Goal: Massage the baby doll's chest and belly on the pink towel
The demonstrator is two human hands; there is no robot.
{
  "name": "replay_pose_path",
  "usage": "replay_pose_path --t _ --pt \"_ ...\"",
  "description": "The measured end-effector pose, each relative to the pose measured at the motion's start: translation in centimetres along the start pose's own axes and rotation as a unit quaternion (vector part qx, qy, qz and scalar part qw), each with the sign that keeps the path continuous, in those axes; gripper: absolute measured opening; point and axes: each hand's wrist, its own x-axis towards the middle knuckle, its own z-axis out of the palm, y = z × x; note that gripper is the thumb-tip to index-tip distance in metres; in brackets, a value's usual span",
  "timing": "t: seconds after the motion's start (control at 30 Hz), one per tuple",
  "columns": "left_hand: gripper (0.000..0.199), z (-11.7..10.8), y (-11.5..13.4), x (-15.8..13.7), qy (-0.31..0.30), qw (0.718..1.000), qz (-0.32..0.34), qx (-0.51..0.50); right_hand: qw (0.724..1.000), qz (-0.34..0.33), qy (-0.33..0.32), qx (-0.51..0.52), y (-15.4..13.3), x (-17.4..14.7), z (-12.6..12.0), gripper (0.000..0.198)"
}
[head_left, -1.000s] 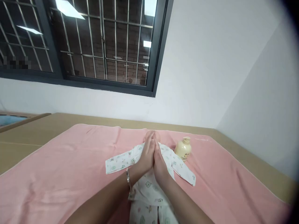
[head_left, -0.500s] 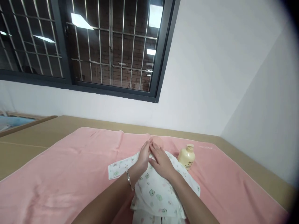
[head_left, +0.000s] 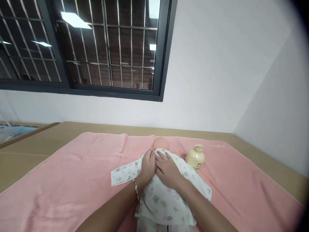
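A doll with a smooth, bald head lies on a pink blanket, dressed in a white baby top printed with small green figures. At its collar, my left hand has its fingers bent and closed on the fabric; the fingertips are partly hidden. A silver bangle circles the left wrist. My right hand rests flat on the upper chest, fingers slightly spread, beside the left one. One sleeve stretches out to the left. The doll's face is not visible.
A pale yellow pump bottle stands on the pink blanket, right of the doll. The blanket covers a tan surface against a white wall. Above is a dark-framed, barred window. Light blue material shows at far left.
My hands have drawn down from beside the head onto the collar and chest. The left fingers have bent, the right ones have spread, and more of the head shows. The view has shifted slightly.
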Motion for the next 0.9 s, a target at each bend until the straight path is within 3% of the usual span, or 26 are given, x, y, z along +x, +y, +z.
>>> replay_pose_path --t 0.07,0.17,0.23,0.3,0.37,0.43,0.57,0.63,0.7,0.8,0.9 --pt "0.028 0.1 0.1 0.0 -0.001 1.000 0.005 0.008 1.000 0.008 0.000 0.029 1.3 0.2 -0.6 0.047" --pt "0.029 0.2 -0.1 0.1 0.002 0.999 0.019 0.034 0.992 0.124 0.013 0.017 2.0 0.0 -0.8 0.052" --pt "0.027 0.2 -0.3 0.0 0.012 0.998 0.042 0.053 0.977 0.212 0.019 -0.023 1.0 -0.4 -0.5 0.061" --pt "0.025 0.2 -0.3 -0.1 0.024 0.994 0.074 0.073 0.964 0.255 0.021 -0.069 -0.6 -0.9 0.1 0.065" --pt "0.024 0.2 -0.2 -0.3 0.020 0.991 0.095 0.087 0.970 0.225 0.024 -0.094 -1.9 -1.3 0.4 0.062" --pt "0.026 0.2 -0.1 -0.4 0.001 0.991 0.097 0.091 0.985 0.146 0.025 -0.086 -2.1 -1.5 0.4 0.057" --pt "0.024 0.3 -0.2 -0.3 -0.009 0.993 0.074 0.093 1.000 0.025 0.013 -0.001 0.9 -1.2 -0.4 0.046" --pt "0.023 0.4 -0.3 -0.3 -0.013 0.992 0.070 0.107 0.998 0.047 0.018 0.028 2.5 -1.0 -0.8 0.045" --pt "0.024 0.5 -0.4 -0.2 -0.021 0.989 0.069 0.127 0.992 0.122 0.021 0.019 3.0 -0.9 -0.8 0.051" --pt "0.026 0.6 -0.5 -0.1 -0.028 0.986 0.060 0.152 0.971 0.232 0.021 -0.047 1.5 -1.0 -0.5 0.061" --pt "0.029 0.5 -0.8 0.0 -0.031 0.985 0.058 0.162 0.963 0.248 0.021 -0.105 -1.0 -1.4 0.0 0.059"
